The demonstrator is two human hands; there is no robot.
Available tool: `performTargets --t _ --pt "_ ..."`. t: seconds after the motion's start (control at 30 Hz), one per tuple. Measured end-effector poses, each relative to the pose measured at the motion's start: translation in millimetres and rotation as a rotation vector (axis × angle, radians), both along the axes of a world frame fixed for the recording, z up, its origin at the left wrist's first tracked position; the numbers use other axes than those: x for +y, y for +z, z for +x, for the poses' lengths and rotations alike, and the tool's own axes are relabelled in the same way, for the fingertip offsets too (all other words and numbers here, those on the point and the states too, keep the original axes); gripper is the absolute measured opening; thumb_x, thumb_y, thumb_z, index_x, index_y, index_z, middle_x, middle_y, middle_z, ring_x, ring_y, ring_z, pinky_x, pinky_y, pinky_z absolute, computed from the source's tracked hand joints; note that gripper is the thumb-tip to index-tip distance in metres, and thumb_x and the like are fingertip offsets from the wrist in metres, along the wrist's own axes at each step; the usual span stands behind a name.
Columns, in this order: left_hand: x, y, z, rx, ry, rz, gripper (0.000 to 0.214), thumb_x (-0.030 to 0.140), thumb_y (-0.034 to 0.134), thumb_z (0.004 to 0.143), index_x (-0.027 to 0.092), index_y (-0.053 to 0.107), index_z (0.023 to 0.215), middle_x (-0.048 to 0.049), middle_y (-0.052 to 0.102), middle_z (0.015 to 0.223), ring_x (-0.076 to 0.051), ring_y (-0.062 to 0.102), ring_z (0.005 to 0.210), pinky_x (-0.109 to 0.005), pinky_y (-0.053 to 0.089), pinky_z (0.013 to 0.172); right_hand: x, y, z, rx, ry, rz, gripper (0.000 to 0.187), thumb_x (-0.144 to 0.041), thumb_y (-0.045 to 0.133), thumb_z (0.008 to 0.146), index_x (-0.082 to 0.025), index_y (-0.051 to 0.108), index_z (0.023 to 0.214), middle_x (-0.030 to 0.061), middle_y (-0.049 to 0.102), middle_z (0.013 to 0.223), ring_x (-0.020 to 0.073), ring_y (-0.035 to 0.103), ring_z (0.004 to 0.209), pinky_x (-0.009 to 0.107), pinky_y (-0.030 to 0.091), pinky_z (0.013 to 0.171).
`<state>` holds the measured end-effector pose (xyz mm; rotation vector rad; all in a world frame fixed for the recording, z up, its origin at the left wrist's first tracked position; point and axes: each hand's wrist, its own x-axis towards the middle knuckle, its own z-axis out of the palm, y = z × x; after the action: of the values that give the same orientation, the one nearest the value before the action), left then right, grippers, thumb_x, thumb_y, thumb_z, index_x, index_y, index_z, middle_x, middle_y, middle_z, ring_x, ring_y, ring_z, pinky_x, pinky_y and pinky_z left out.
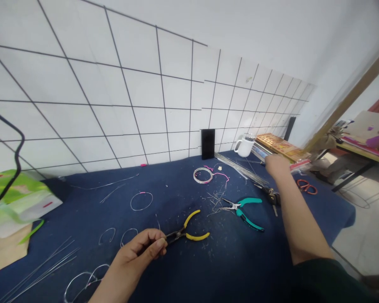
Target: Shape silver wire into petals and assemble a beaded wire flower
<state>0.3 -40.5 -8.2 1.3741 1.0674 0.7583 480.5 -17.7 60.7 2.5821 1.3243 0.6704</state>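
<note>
Spreading beneath left hand (pixel 142 253): dark-blue cloth (pixel 240 263); black-gridded white wall (pixel 142 90) behind.

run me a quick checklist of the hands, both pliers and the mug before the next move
1. Left hand contents visible: cannot tell, fingertips hide them.
2. Right hand contents visible: cannot tell, the grip is hidden from view.
3. Yellow-handled pliers handles spread: ok.
4. Teal-handled pliers clear of wire scraps: not ok, the nose lies among them.
5. White mug upright: ok.
</note>
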Motion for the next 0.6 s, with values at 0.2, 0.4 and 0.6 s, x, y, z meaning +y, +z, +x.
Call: performTargets --t 0.2,0.4,0.6 --pt "0.5 -0.7 -1.8 0.004 -0.024 -0.024 0.025 0.043 0.058 0.071 0.018 0.059 0.073 0.0002 0.057 0.065 -0.014 0.047 0.064 -0.023 0.037 0.061 -13.9 16.0 11.6 -0.004 -0.064 -0.013 0.024 -0.016 0.048 0.077 -0.007 0.065 0.091 0.0226 0.062 0.091 0.0332 0.055 0.092 0.046 0.039 0.077" --pt "1.3 -1.6 -2.5 0.009 -0.031 -0.007 0.026 0.043 0.057 0.071 0.017 0.059 0.073 -0.0008 0.056 0.064 -0.015 0.046 0.063 -0.024 0.036 0.061 -14.8 21.1 12.4 -0.008 -0.084 0.025 0.029 -0.018 0.045 0.078 -0.006 0.062 0.099 0.0257 0.059 0.098 0.0360 0.053 0.098 0.046 0.038 0.078" --pt "2.4 9.7 -4.2 0.050 -0.103 -0.018 0.024 0.041 0.056 0.074 0.018 0.060 0.076 -0.0013 0.056 0.069 -0.016 0.048 0.067 -0.024 0.038 0.064 -7.5 12.7 12.7 0.094 -0.067 -0.006 0.025 -0.021 0.053 0.073 -0.011 0.065 0.093 0.0207 0.063 0.092 0.0319 0.058 0.090 0.043 0.040 0.076"
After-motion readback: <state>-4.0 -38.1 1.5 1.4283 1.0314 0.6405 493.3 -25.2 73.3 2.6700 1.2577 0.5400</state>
